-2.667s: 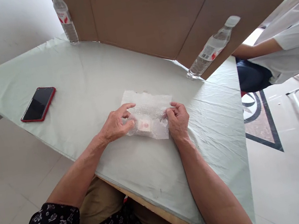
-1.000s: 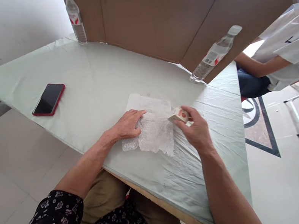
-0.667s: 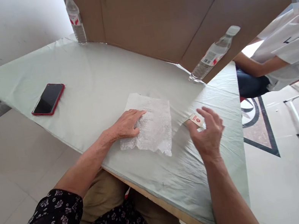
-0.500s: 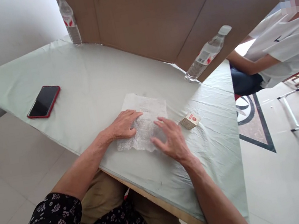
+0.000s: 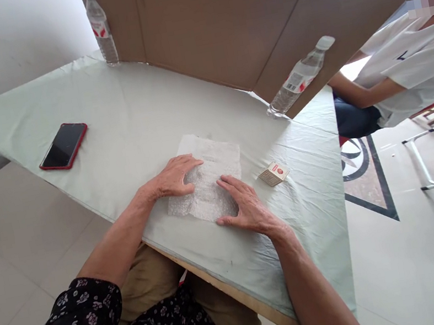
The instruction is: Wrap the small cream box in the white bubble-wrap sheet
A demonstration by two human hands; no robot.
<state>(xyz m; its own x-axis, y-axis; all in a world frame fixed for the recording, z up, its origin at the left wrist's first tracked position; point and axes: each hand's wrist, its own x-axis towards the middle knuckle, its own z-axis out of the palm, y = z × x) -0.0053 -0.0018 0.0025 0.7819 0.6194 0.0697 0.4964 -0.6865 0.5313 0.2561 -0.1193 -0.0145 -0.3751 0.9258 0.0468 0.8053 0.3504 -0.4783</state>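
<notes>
A sheet of bubble wrap (image 5: 213, 185), whitish and see-through, lies flat on the pale green tablecloth in front of me. My left hand (image 5: 176, 176) rests over its left side, with thumb and fingers apart. Across from it, my right hand (image 5: 245, 205) lies on the lower right edge, the thumb spread away from the fingers. Neither hand grips anything. Just right of my right hand sits a small cream box (image 5: 274, 173) with a red mark.
A phone in a red case (image 5: 63, 146) lies at the left. Two plastic bottles, one upright (image 5: 101, 31) and one leaning-looking (image 5: 300, 77), stand against a tall brown cardboard panel (image 5: 193, 26). A person in a white shirt (image 5: 425, 55) sits beyond the table's right side.
My right hand has come down onto the sheet's lower right edge, its fingers lower than before. My left hand has slid slightly left.
</notes>
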